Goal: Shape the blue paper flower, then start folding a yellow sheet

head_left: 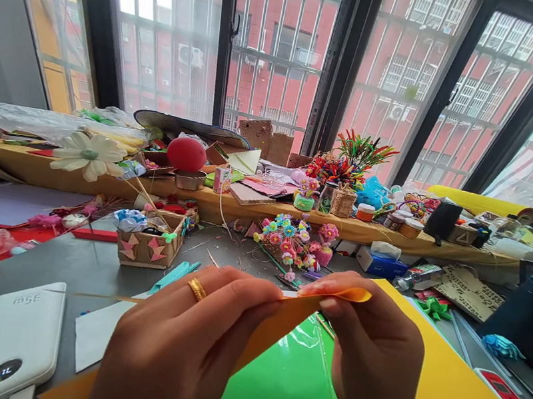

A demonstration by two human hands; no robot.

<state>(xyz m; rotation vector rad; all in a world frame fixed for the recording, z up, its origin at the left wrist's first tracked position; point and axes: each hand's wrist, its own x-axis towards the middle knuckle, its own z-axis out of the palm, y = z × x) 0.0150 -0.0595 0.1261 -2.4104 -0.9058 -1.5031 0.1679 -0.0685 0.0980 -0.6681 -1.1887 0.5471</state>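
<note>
A piece of orange paper point(270, 335) is held up between both hands, its top edge curled over, with a small white strip showing at that edge. My left hand point(183, 341), wearing a gold ring, pinches the paper near its upper left. My right hand point(374, 351) grips the upper right part between thumb and fingers. Part of the sheet lies hidden behind my left hand, and an orange corner shows at lower left. Below the hands lies a shiny green sheet point(280, 397). Yellow-orange paper sheets point(450, 384) rest to the right of my right hand.
On the left lie a white power bank point(12, 334) and a white paper piece point(98, 331). A cardboard box point(145, 248) with paper decorations stands behind. Beaded flowers point(290, 240), a blue tissue box point(381, 261) and a dark cylinder point(527, 308) stand farther back. A cluttered window ledge point(264, 213) runs behind.
</note>
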